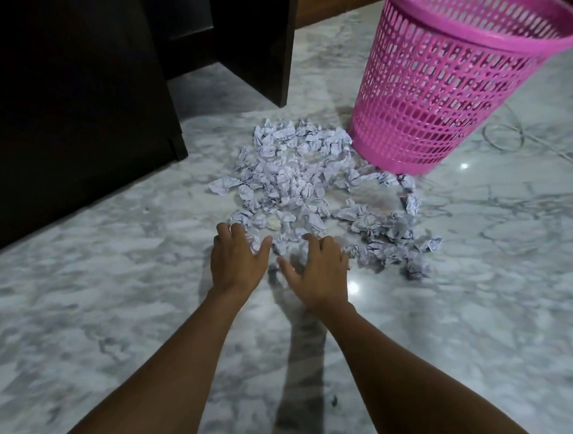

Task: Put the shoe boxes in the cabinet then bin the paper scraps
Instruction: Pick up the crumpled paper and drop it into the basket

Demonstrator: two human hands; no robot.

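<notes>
Reaching down, your left hand [236, 262] and right hand [319, 271] lie spread and loosely curved on the near edge of the scraps [299, 181], clasping nothing that shows. The heap lies on the floor [80, 307], its long axis running away from you to the foot of the bin [445, 92], which stands mouth-up. No shoe boxes show by the cabinet [71, 95], so that step seems done; binning looks barely begun.

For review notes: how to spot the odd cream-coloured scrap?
Find the pink plastic mesh bin on the grey marble floor. Crumpled white paper scraps spread from its base; just beyond the left hand lies a small cream lump, the only yellowish piece.
</notes>
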